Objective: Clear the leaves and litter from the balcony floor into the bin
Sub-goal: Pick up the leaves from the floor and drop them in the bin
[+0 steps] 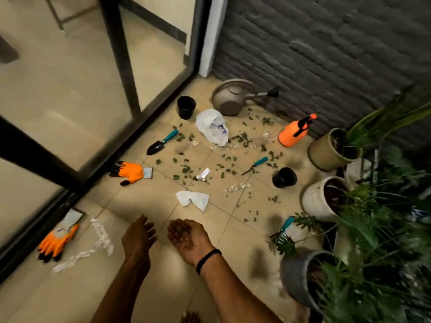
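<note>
Green leaf bits [186,169] lie scattered over the beige tiled floor [144,199], from the middle to the brick wall. Among them are a white plastic bag [211,127], a crumpled white tissue [193,199], a small foil wrapper [203,174] and clear plastic wrappers [236,187]. Another clear wrapper strip [100,238] lies near the lower left. My left hand [137,238] and my right hand [189,238] hover over the floor in the foreground, both with relaxed fingers, the right palm up, holding nothing. No bin is in view.
An orange glove [129,172] and a second orange glove [58,242] lie by the glass door frame [130,122]. Two teal trowels [161,142], [255,164], black pots [185,107], [284,177], a watering can [231,99], an orange sprayer [295,132] and potted plants [326,199] crowd the right.
</note>
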Demonstrator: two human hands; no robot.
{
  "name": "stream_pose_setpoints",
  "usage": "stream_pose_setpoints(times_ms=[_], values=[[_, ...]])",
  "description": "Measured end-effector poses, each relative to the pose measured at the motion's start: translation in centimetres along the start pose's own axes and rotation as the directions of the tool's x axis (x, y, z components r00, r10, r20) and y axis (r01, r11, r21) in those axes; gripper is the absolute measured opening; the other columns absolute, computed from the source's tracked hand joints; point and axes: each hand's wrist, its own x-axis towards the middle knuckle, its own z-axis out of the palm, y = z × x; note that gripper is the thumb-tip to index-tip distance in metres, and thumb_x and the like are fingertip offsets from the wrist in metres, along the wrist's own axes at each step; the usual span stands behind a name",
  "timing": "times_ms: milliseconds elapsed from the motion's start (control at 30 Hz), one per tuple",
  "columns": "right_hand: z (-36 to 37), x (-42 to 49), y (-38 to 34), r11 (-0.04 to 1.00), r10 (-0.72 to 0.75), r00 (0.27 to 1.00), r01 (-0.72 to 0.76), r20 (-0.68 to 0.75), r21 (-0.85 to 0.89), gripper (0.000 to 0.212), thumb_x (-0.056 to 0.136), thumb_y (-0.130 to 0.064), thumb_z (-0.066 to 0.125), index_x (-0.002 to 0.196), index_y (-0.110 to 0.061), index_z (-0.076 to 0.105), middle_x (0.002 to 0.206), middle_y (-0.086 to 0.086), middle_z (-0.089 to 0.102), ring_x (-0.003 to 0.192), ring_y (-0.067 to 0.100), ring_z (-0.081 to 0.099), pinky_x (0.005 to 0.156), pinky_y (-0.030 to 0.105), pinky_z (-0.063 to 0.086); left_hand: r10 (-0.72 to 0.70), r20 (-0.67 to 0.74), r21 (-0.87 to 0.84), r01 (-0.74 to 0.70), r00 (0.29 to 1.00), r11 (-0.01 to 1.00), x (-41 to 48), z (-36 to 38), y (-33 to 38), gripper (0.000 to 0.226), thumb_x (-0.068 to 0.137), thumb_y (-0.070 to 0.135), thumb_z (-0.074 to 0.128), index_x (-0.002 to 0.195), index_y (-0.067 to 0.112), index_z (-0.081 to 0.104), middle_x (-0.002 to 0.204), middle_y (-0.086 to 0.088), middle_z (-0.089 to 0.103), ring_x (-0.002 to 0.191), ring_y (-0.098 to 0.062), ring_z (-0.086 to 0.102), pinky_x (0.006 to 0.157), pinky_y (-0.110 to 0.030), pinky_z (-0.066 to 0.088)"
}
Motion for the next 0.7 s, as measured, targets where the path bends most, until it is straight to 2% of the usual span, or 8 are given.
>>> stream_pose_setpoints(times_ms=[133,267,333,400,500,600,700], values=[[-0.7,0.9,-4.9,0.996,-0.053,0.998,0.054,-0.018,0.065,0.025,0.099,-0.017,0.047,0.099,-0.001,0.066,0.098,0.017,0.072,0.09,0.029,0.067,0.083,0.037,0.054,0.038,0.082,0.09,-0.045,0.996,0.995,0.8,5.7,0.8,0.045,0.104,0.039,0.051,0.135,0.006,0.056,0.12,-0.014,0.064,0.106,-0.03,0.062,0.09,-0.042,0.051],[-1.0,1.7,-9.1,0.987,-0.081,0.996,0.086,-0.043,0.136,0.028,0.099,-0.016,0.048,0.095,0.0,0.07,0.096,0.017,0.073,0.088,0.028,0.068,0.09,0.037,0.053,0.08,0.153,0.193,-0.109,0.985,0.975,2.3,10.5,2.0,0.048,0.103,0.043,0.052,0.132,0.006,0.059,0.116,-0.013,0.066,0.102,-0.03,0.064,0.087,-0.042,0.052],[-1.1,2.2,-11.0,0.978,-0.091,0.991,0.107,-0.095,0.178,0.027,0.1,-0.016,0.046,0.105,0.001,0.067,0.101,0.018,0.074,0.09,0.028,0.069,0.092,0.037,0.052,0.082,0.195,0.257,-0.131,0.977,0.958,3.2,12.6,2.3,0.041,0.103,0.041,0.051,0.125,0.008,0.061,0.112,-0.012,0.066,0.097,-0.028,0.064,0.085,-0.041,0.052],[-1.4,3.1,-12.5,0.973,-0.106,0.986,0.13,-0.132,0.189,0.027,0.099,-0.016,0.047,0.111,0.002,0.065,0.107,0.018,0.073,0.101,0.029,0.068,0.096,0.038,0.052,0.092,0.249,0.314,-0.17,0.964,0.934,3.8,14.4,3.1,0.03,0.103,0.04,0.052,0.115,0.014,0.062,0.109,-0.012,0.067,0.092,-0.027,0.064,0.085,-0.042,0.052],[-1.7,4.9,-14.1,0.963,-0.123,0.976,0.161,-0.179,0.214,0.026,0.098,-0.013,0.049,0.103,0.002,0.068,0.111,0.02,0.072,0.11,0.031,0.066,0.106,0.041,0.047,0.114,0.296,0.416,-0.236,0.948,0.879,5.5,16.4,3.7,0.027,0.102,0.044,0.052,0.11,0.019,0.061,0.108,-0.011,0.069,0.091,-0.025,0.066,0.092,-0.05,0.054],[-2.2,6.7,-15.3,0.956,-0.108,0.97,0.161,-0.216,0.247,0.028,0.097,-0.014,0.048,0.106,0.003,0.069,0.109,0.018,0.072,0.111,0.03,0.066,0.108,0.041,0.045,0.13,0.354,0.483,-0.301,0.926,0.822,7.2,18.1,3.8,0.029,0.103,0.044,0.05,0.111,0.019,0.061,0.104,-0.009,0.07,0.09,-0.025,0.066,0.094,-0.054,0.053],[-3.1,8.4,-15.8,0.938,-0.113,0.972,0.174,-0.208,0.299,0.026,0.097,-0.014,0.049,0.102,0.002,0.069,0.108,0.018,0.073,0.109,0.029,0.066,0.108,0.04,0.045,0.146,0.377,0.542,-0.346,0.914,0.766,8.9,19.8,2.5,0.043,0.101,0.052,0.048,0.12,0.015,0.062,0.106,-0.008,0.07,0.096,-0.029,0.066,0.094,-0.055,0.053]])
